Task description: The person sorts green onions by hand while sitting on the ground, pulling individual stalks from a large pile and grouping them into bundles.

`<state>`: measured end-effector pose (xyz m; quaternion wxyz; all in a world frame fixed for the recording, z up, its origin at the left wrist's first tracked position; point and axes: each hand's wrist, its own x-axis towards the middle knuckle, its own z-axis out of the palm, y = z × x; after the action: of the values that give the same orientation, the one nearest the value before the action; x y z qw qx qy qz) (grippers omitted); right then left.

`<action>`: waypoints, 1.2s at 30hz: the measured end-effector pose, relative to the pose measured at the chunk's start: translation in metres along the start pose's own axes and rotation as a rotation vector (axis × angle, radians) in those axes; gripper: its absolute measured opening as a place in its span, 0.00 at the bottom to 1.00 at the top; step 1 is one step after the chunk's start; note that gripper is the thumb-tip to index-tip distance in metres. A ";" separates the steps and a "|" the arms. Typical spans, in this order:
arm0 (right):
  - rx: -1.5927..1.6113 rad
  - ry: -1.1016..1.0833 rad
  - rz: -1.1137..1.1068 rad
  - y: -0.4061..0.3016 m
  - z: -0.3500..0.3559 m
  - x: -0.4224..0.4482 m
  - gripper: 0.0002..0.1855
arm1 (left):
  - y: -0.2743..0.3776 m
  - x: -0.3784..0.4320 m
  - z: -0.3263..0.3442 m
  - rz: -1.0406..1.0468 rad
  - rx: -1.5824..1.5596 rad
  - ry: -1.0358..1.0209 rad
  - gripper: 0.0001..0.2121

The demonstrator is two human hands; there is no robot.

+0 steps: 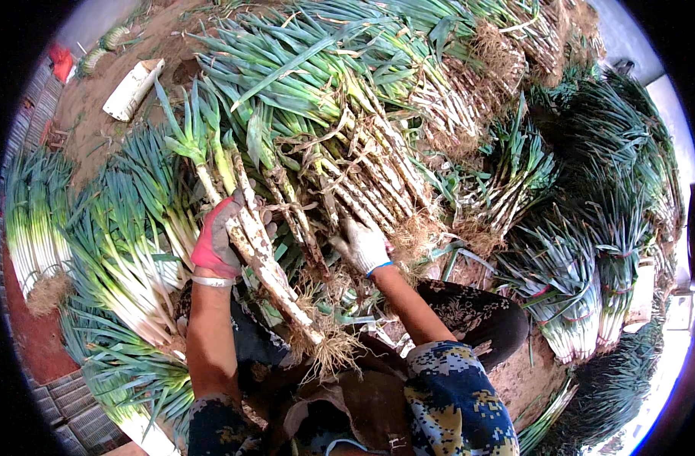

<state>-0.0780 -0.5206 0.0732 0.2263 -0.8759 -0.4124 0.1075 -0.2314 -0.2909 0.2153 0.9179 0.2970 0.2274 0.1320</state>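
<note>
My left hand (219, 236), in a red and grey glove, is closed around a few soil-marked leeks or large green onions (262, 259). Their roots hang toward my lap and their green leaves point away. My right hand (361, 248), in a white knit glove with a blue cuff edge, lies at the lower stalks of a big unpeeled heap (376, 176); its fingertips are partly hidden among the stems, so its hold is unclear. Thin dirty stalks (299, 222) lie between my hands.
Cleaner white-stemmed stalks (136, 273) lie at left, beside another bundle (36, 239). Tied bundles (569, 308) stand at right, near a dark green pile (615, 131). A white cylindrical piece (133, 90) rests on the soil at upper left. Loose leaves and roots litter the ground before me.
</note>
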 end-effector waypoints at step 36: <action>0.148 0.181 0.013 -0.035 0.027 -0.045 0.19 | -0.016 -0.002 0.010 -0.020 0.013 0.006 0.24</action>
<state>-0.1401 -0.5276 0.0663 0.3260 -0.8656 -0.3755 0.0597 -0.2261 -0.3092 0.2132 0.9165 0.3005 0.2339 0.1224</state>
